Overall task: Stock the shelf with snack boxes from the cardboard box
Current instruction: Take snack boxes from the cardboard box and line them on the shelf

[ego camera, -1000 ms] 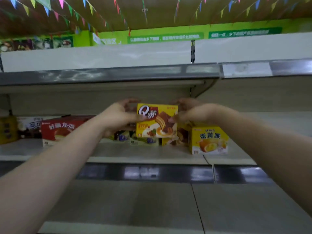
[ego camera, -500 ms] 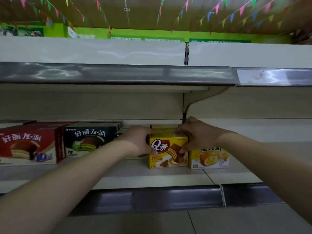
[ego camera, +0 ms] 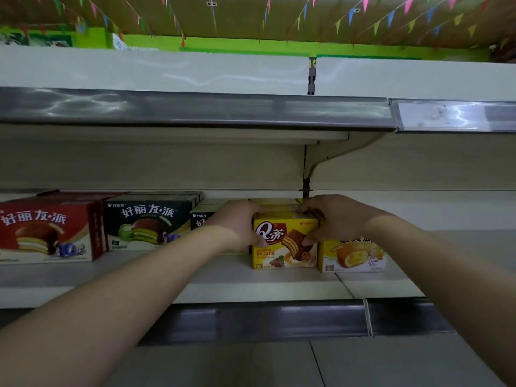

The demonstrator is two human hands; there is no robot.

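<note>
- My left hand [ego camera: 240,224] grips the left side of the yellow snack box [ego camera: 284,244]; thumb across the front face, fingers curled over the top edge
- My right hand [ego camera: 332,216] grips the right side of the same box; thumb on the front, fingers over the top; both hands clamped on it from opposite sides
- Reason, as I judge it: a grip on both sides lets me square the box and set it flush in the row
- Box position: upright on the shelf [ego camera: 265,286], front face outward; its bottom edge appears to rest on the shelf surface; just beside the yellow egg-pie box [ego camera: 351,255] on its right, touching or nearly so; cannot tell which
- Box appearance: yellow carton; red emblem with a white Q; layered chocolate cake slice pictured; corners look crisp, no dents visible
- To the left stand a dark green pie box [ego camera: 148,224] and a red pie box [ego camera: 47,233]; a further dark box is partly hidden behind my left hand
- The cardboard box is not in view
- Judgement: placement nearly done; release remains
</note>
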